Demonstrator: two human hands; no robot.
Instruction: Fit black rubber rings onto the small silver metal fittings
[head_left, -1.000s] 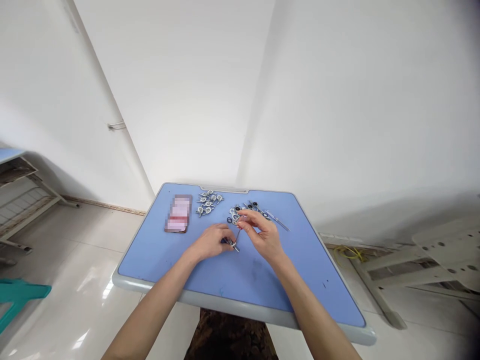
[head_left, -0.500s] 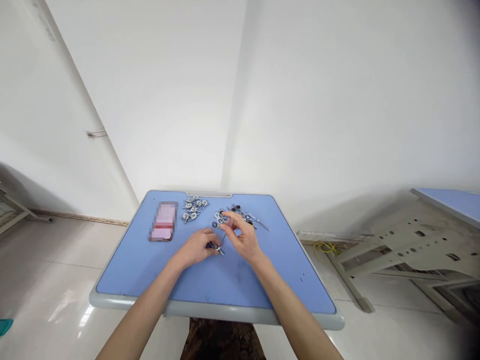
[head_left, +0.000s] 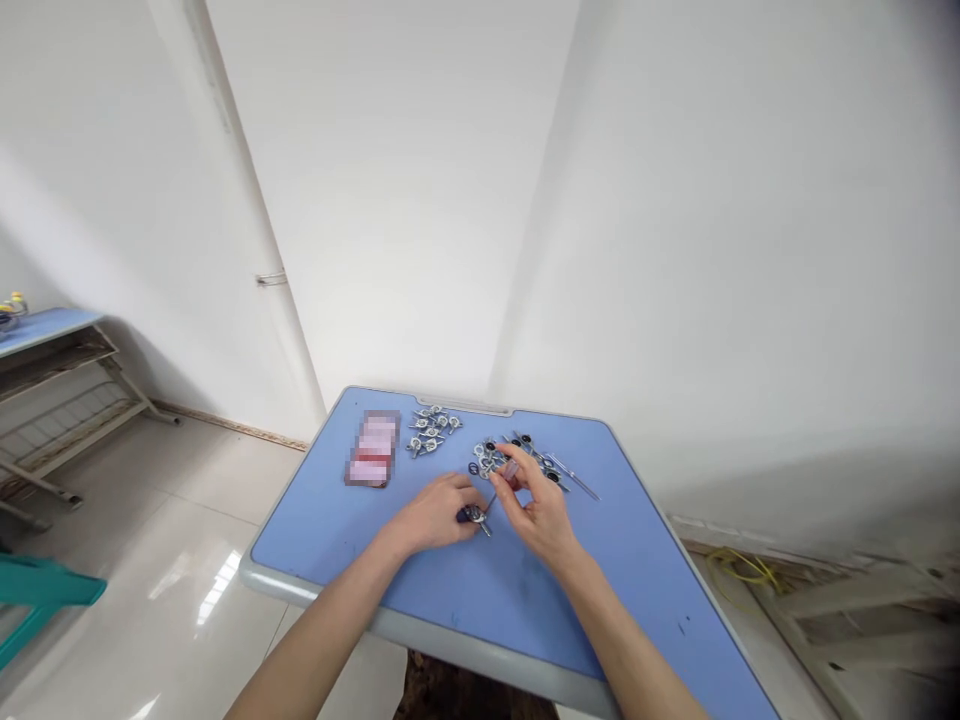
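My left hand is closed on a small metal fitting low over the desk; its fingers cover part of it. A dark round piece shows on the fitting, and a short pin sticks out toward me. Pinched in my right hand is a small screwdriver with a clear pinkish handle. Its thin shaft slants down to the left, with the tip at or close to the fitting. Behind my right hand lies a pile of metal rings and black round parts. Similar silvery fittings form a group farther left.
A blurred-out phone-like object lies at the left of the blue desk. Thin metal rods rest right of the pile. A white wall stands behind. A green stool and another desk are at left.
The camera view has swung to the left, so the desk and hands appear farther right. My hands keep the same hold on the fitting and screwdriver.
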